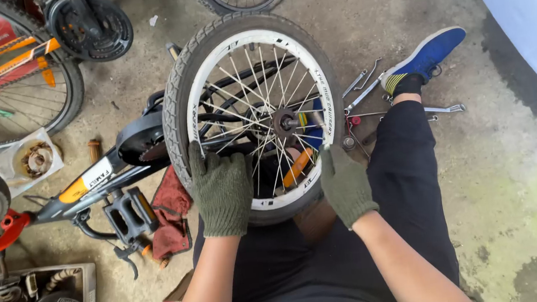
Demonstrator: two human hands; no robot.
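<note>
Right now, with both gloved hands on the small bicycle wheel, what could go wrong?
The left hand and right hand grip the wheel at the rim, close to the spokes; glove fabric could catch there if it turns. The loose wrenches lie beside the blue shoe, so a foot might slip on them.

The wheel (256,116) stands upright in front of me, between my knees. My left hand (221,191) lies on its near-left tyre, my right hand (346,186) on its near-right rim. The bike frame (99,182) runs off to the left of the wheel, with a pedal (130,215) below it and a rag (171,211) just beside my left hand. Wrenches (400,97) lie on the floor right of the wheel (near my shoe (425,58)). Another bicycle (22,69) stands far left.
</note>
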